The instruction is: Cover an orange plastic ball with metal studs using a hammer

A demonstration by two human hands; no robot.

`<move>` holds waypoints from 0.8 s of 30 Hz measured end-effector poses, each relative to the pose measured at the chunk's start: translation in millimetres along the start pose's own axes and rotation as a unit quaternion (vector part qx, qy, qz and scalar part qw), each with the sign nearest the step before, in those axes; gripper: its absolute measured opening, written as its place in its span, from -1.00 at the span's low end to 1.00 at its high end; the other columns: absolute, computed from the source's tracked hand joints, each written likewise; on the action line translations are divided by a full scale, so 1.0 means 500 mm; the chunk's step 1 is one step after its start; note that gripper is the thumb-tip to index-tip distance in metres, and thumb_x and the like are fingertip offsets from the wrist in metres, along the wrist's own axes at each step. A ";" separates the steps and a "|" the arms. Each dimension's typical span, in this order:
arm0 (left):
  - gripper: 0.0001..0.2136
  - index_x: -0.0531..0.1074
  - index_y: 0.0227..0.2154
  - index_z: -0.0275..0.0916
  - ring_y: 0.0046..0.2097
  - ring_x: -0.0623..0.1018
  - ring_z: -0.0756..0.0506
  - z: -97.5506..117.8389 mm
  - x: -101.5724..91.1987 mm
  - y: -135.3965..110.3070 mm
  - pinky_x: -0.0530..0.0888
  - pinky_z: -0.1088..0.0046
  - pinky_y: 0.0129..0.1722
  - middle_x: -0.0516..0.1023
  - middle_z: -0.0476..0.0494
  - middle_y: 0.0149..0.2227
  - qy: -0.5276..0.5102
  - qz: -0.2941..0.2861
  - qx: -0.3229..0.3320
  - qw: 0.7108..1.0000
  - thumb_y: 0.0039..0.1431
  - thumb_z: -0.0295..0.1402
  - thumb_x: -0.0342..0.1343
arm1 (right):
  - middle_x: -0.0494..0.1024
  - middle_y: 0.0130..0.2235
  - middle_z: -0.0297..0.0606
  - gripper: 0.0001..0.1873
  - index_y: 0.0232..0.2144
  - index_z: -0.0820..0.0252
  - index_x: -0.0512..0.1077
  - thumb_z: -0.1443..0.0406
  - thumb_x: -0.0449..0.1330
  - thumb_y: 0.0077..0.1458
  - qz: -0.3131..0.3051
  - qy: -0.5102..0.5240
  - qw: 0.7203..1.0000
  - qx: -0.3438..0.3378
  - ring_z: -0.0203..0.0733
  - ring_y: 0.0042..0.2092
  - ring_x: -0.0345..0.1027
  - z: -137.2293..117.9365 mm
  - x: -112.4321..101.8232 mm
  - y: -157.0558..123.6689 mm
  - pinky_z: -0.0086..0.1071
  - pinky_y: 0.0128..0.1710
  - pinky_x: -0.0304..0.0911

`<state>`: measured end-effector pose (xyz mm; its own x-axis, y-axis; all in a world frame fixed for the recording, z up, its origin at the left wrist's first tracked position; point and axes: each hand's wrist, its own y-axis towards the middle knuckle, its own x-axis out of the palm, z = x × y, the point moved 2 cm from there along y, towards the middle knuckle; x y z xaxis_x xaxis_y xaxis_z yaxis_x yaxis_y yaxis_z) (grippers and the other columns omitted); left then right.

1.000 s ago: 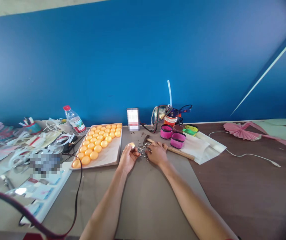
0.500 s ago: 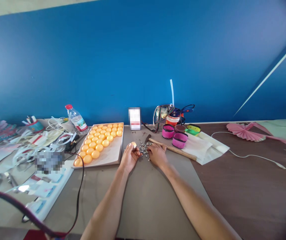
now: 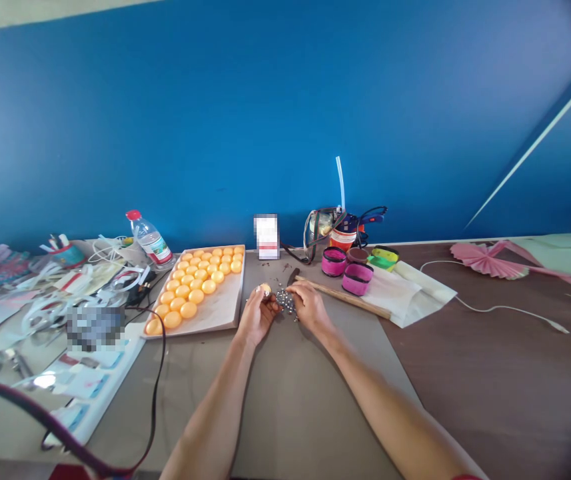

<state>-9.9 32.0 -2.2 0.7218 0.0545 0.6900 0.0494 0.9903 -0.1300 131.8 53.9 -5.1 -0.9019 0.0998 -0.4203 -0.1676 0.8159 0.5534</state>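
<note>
My left hand [image 3: 256,316] is closed around a small ball, whose orange top [image 3: 266,291] with shiny spots shows above the fingers. Just to its right, a loose pile of tiny silvery pieces [image 3: 285,300] is scattered on the grey mat [image 3: 310,400]. My right hand [image 3: 310,307] is over the right edge of that pile, thumb and fingertips drawn together. Whatever lies between those fingertips is too small to make out. Behind this hand rests a hammer [image 3: 345,295] with a wooden handle, its dark head close to the pile.
Left of my hands is a shallow tray [image 3: 220,313] with rows of orange balls. Pink mesh bands [image 3: 358,278] and white paper [image 3: 405,300] lie at right. A bottle [image 3: 150,240], cables and a power strip [image 3: 110,387] crowd the left side. A blurred white card [image 3: 267,233] stands behind.
My right hand has lifted slightly and shifted left, its fingertips now closer together over the pile. My left hand keeps the ball in nearly the same place. The view has shifted a little.
</note>
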 end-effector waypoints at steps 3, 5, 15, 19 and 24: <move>-0.74 0.34 -0.37 -0.26 -0.54 0.39 0.04 0.001 0.004 -0.003 0.38 0.50 -0.45 0.40 -0.01 -0.53 -0.011 -0.009 -0.011 1.000 0.01 -0.17 0.16 | 0.44 -0.30 -0.21 -0.78 -0.39 0.18 0.41 0.37 -0.04 0.03 -0.016 0.016 0.999 0.024 -0.22 -0.22 0.30 -0.010 -0.002 0.002 -0.38 -0.18 0.20; -0.72 0.34 -0.39 -0.27 -0.53 0.40 0.03 0.003 0.008 -0.006 0.38 0.49 -0.44 0.40 -0.03 -0.53 -0.021 -0.011 -0.020 1.000 0.02 -0.13 0.14 | 0.43 -0.32 -0.23 -0.82 -0.42 0.18 0.38 0.36 -0.02 0.02 -0.027 0.016 0.999 0.044 -0.23 -0.24 0.29 -0.015 -0.003 0.003 -0.39 -0.20 0.20; -0.69 0.36 -0.36 -0.28 -0.51 0.40 0.01 0.000 0.010 -0.005 0.40 0.44 -0.40 0.42 -0.07 -0.49 -0.020 -0.004 -0.027 0.999 0.04 -0.10 0.10 | 0.41 -0.41 -0.29 -0.87 -0.44 0.17 0.33 0.28 0.01 0.01 -0.017 0.098 0.989 0.107 -0.24 -0.34 0.28 -0.019 0.001 0.004 -0.39 -0.28 0.20; -0.72 0.34 -0.25 -0.24 -0.48 0.43 -0.01 -0.002 0.003 -0.002 0.40 0.40 -0.37 0.44 -0.06 -0.43 -0.007 -0.016 -0.006 1.000 0.04 -0.18 0.13 | 0.36 -0.54 -0.39 -0.83 -0.38 0.17 0.33 0.21 0.08 -0.03 -0.028 0.229 0.956 0.181 -0.29 -0.49 0.25 -0.017 0.013 0.003 -0.41 -0.43 0.20; -0.69 0.32 -0.18 -0.20 -0.44 0.46 -0.04 -0.002 0.007 -0.005 0.39 0.41 -0.38 0.44 -0.05 -0.41 0.012 -0.040 0.009 0.999 0.02 -0.21 0.16 | 0.36 -0.57 -0.41 -0.86 -0.44 0.17 0.35 0.22 0.10 -0.06 -0.035 0.265 0.945 0.190 -0.32 -0.52 0.23 -0.021 0.023 0.002 -0.42 -0.44 0.20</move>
<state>-6.7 29.7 -0.4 0.7321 -0.0283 0.6806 0.0965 0.9934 -0.0624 117.1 49.8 -1.7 -0.9834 -0.1790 0.0278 -0.1702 0.9654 0.1976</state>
